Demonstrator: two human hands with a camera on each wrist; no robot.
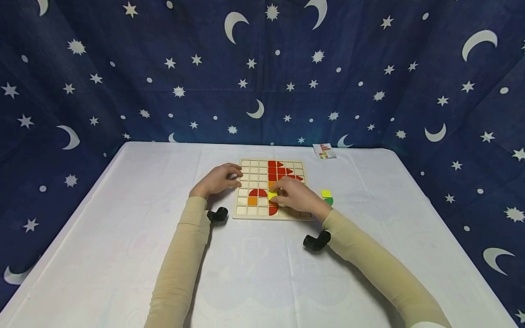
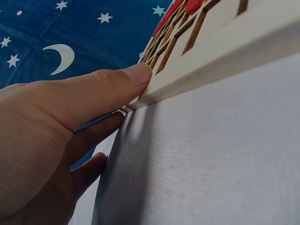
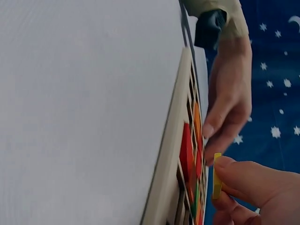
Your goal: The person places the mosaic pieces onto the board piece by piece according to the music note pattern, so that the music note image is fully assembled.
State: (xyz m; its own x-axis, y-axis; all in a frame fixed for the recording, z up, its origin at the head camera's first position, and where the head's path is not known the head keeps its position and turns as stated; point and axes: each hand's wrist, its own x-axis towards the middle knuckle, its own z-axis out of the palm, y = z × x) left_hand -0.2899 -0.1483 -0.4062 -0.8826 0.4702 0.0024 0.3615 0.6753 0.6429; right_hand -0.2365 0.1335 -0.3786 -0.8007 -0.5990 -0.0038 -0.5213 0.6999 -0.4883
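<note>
A wooden grid board (image 1: 246, 210) lies on the table, partly filled with red and orange pieces. My left hand (image 1: 217, 180) is at the board's left edge; in the left wrist view its thumb (image 2: 133, 75) rests on the rim, with the other fingers beside and below it. Over the board's middle, my right hand (image 1: 301, 196) pinches a thin yellow tile (image 3: 217, 178) between thumb and fingers. A red half-round pair (image 1: 257, 192) sits above an orange square (image 1: 252, 201). The right hand hides several cells.
Right of the board lie a loose yellow square (image 1: 326, 193) and a green rounded piece (image 1: 329, 201). A small pattern card (image 1: 324, 151) is near the table's back edge. Behind the white table (image 1: 246, 273) hangs a dark blue curtain (image 1: 205, 91) with stars and moons.
</note>
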